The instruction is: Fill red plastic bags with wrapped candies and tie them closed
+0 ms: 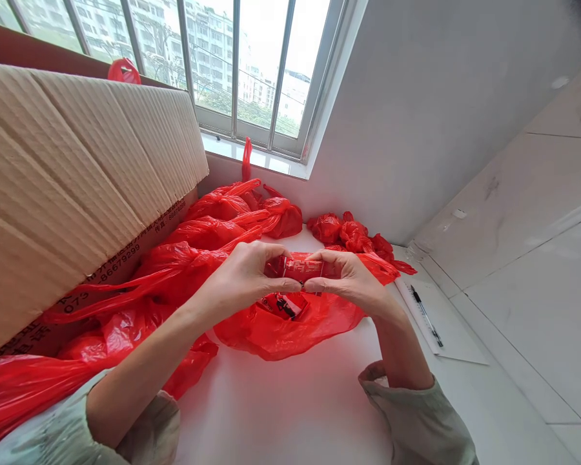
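Between both hands is a small red packet [301, 266] with pale printing, lying crosswise. My left hand [246, 274] grips its left end with thumb and fingers. At the other end, my right hand [346, 274] pinches it the same way, and the two thumbs nearly meet in front. Just below the hands, an open red plastic bag [271, 339] lies spread on the white surface. Inside it shows another red packet [285, 305] with a dark figure printed on it. What else the bag holds is hidden by my hands.
Several knotted red plastic bags [223, 219] line the left and back. A large cardboard box [91, 155] stands at the left. More small red bundles [351, 232] sit by the wall. To the right, a pen [426, 314] lies on white paper [459, 349]. Behind is a barred window [235, 64].
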### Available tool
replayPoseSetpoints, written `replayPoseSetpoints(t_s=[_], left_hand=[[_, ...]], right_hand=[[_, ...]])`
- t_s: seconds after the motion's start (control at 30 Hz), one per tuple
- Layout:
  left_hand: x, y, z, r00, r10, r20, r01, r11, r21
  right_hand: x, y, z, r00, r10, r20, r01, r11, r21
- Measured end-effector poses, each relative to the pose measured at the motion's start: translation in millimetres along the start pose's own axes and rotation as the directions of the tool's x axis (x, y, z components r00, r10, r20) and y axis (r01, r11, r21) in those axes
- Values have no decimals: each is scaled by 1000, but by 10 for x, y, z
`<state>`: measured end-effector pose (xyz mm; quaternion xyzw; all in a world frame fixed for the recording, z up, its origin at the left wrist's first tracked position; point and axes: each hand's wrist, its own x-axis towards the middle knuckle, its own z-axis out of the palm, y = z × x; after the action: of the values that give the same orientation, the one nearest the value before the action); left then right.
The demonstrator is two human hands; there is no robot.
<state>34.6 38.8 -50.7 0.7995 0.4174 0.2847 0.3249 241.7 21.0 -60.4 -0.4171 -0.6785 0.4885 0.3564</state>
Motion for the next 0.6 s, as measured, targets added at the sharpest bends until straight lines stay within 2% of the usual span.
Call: replayPoseSetpoints(t_s=[0.13,0.4,0.6], left_hand=[[-14,-5,-9,1000,-3,2,3,1000,-5],[3,-80,-38,980,36,195,-21,997,-79],[-14,-116,-56,963,70,260,-34,990,-140]], right_hand=[[12,20,-18,997,7,78,-15,995,102],[6,70,-93,994,51,96,-63,990,124],[2,61,-100,989,71,133,-90,986,142]])
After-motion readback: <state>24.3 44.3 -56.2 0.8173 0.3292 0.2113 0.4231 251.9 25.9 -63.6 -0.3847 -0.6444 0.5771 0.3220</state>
